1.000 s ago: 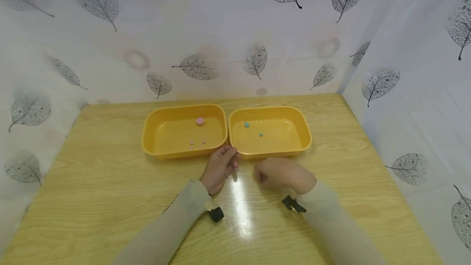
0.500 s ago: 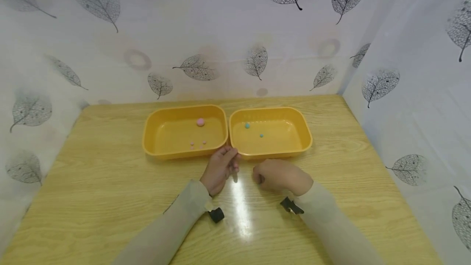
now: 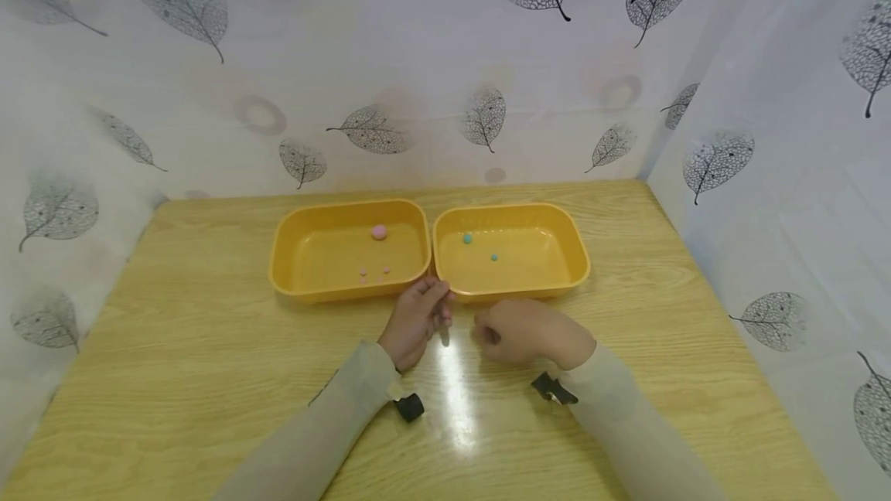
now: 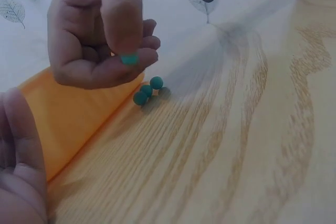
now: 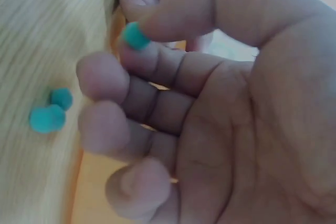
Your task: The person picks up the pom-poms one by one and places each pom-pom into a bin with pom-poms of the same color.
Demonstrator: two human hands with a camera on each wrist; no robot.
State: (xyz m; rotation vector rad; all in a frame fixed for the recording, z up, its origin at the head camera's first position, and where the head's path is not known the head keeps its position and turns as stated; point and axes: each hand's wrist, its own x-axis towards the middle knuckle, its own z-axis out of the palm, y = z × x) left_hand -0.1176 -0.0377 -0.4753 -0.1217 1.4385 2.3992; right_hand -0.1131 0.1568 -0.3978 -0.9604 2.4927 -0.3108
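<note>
In the head view my left hand (image 3: 412, 321) is at the near left corner of the right yellow tray (image 3: 536, 265), thumb and forefinger pinching its rim. My right hand (image 3: 534, 332) hovers just in front of that tray. In the right wrist view its thumb and forefinger pinch a small teal ball (image 5: 136, 36), matte like modelling clay, while the other fingers curl loosely. Three more teal balls (image 4: 147, 91) lie touching on the table beside the tray, hidden under my right hand in the head view. Inside the right tray sit two teal balls (image 3: 467, 239).
A second yellow tray (image 3: 288, 253) stands against the right one, holding a larger pink ball (image 3: 379, 232) and several tiny pink ones (image 3: 386, 270). Both rest on a wood-grain table (image 3: 174, 377). Leaf-patterned white sheeting (image 3: 418, 37) rises behind and at the sides.
My right hand shifts only slightly, a little to the left overall, staying low in front of the right tray. My left hand, the trays and the balls in them keep their places.
</note>
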